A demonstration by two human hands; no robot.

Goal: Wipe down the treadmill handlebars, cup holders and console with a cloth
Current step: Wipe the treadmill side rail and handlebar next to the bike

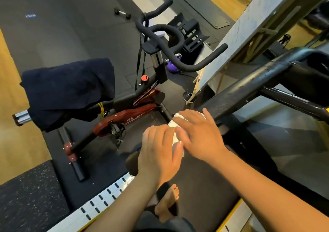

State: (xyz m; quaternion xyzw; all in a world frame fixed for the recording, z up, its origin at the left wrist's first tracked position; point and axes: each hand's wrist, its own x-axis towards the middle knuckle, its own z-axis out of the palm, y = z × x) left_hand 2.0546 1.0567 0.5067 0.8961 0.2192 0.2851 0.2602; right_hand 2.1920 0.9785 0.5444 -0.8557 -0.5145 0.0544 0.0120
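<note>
White terry cloth (pixel 175 134) wrapped round near end of treadmill handlebar (pixel 236 96), bunched thick for grip. Left hand (pixel 160 153) and right hand (pixel 199 135) both laid over cloth, fingers (pixel 206 114) together and curled down, pressing it onto bar; likely for rubbing. Handlebar matte black, scuffed, dusty. Spin bike (pixel 142 93) left of handlebar, dark towel (pixel 69 89) draped on saddle.

i see an evenly lit indoor view, moderately bright, with soft light from above. faint shadows lie on the dark rubber floor mat (pixel 53 36). the glossy black metal treadmill handlebar (pixel 249 82) shows pale sheen. the wide lens bends lines near the edges. the left hand (pixel 160 151) is slightly motion-blurred.
</note>
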